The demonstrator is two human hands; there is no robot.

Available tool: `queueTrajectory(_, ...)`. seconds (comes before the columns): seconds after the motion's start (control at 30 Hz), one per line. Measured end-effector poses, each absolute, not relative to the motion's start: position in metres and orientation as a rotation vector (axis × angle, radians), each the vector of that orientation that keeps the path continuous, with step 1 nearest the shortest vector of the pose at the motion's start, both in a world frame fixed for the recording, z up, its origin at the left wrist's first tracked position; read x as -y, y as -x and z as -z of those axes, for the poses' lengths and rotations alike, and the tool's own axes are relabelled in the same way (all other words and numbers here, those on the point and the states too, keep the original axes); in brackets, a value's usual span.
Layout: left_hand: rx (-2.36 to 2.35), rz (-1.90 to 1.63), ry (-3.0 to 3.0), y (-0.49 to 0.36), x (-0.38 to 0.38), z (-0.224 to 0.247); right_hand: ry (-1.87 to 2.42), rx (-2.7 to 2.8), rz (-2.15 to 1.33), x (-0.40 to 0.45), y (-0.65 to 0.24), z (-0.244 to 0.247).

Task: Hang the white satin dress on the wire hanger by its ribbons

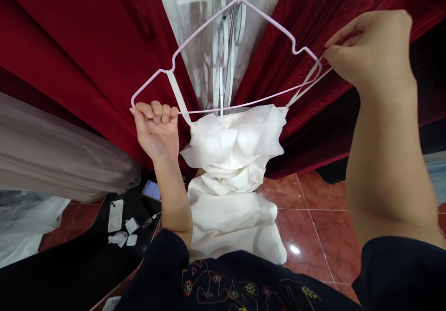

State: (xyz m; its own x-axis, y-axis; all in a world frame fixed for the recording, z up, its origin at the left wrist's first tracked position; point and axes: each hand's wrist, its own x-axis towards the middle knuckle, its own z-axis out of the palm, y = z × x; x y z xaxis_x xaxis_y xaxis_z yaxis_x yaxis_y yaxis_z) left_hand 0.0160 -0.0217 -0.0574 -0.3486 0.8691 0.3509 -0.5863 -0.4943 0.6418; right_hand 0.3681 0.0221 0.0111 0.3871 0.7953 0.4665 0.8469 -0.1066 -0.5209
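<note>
A pale pink clothes hanger (268, 19) hangs in front of me with a white dress (233, 143) below its bar. My left hand (158, 127) is closed around the lower left part of the hanger. One dress strap (178, 95) passes over the hanger's left shoulder, next to that hand. At the right end, my right hand (372, 46) pinches the other strap (311, 84), which is stretched outward past the hanger's tip. The dress has a layered, ruffled sheer top, and its lower part falls in folds toward me.
Dark red curtains (87, 36) flank a white metal grille (225, 41). To the lower left, a black table (69, 264) carries a white phone (115, 215), a lit phone (151, 190), a charger (132, 225) and small white items. Red tiles (313, 227) cover the floor.
</note>
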Motion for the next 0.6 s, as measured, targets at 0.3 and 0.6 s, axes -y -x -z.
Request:
queueTrajectory(0.3,-0.405,-1.942,-0.805,-0.018,0.019,0.063,1.791,1.403,0.117,0.002,-0.347,-0.013)
queueTrajectory(0.6,-0.448,-1.955,-0.79,-0.028,0.021,0.069,1.492,1.402,-0.028,-0.001,-0.305,-0.018)
